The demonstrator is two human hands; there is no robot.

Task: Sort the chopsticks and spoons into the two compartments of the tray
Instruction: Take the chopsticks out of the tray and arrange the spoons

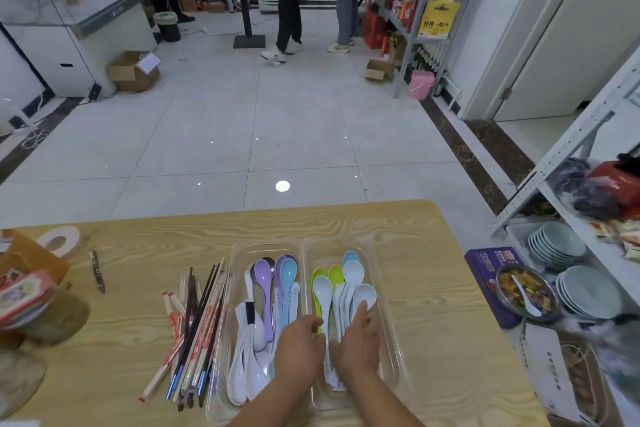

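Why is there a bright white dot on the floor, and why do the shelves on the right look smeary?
Head view: the dot is a ceiling light's glare on the shiny tiles; the wide-angle lens bends and blurs the edges, so the shelves smear, while the tray near the middle looks sharp.

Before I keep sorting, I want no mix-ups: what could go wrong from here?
1. Both compartments of the clear tray already hold spoons, so the chopsticks lying on the table beside it may have no compartment of their own.
2. The left hand and right hand work close together over the spoons and could knock some across the divider.
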